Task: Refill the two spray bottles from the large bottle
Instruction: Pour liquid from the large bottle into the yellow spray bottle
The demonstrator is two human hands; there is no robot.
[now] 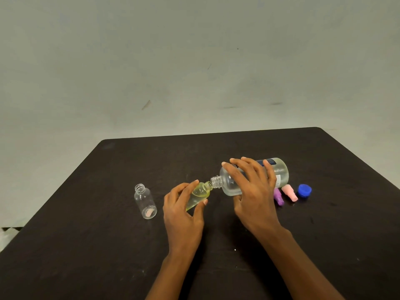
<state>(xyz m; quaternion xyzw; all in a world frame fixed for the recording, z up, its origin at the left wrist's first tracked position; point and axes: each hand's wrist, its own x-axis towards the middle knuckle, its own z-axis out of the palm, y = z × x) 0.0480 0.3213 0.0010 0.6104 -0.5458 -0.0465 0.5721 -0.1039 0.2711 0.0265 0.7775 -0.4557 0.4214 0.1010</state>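
Dark table against plain pale wall, soft even light.
A grey-green wall [194, 50] is seen filling the upper half, marked by a brown scuff [146, 104] and a faint dark streak [275, 103]. A matte black table [86, 256] with rounded far corners is set in front of it; a pale patch [7, 234] is glimpsed at lower left, not identifiable.

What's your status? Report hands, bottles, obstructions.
Left hand grips yellow-tinted spray bottle, tilted. Right hand tips large bottle, neck to neck. Second spray bottle stands uncapped, farther left. Nothing blocking.
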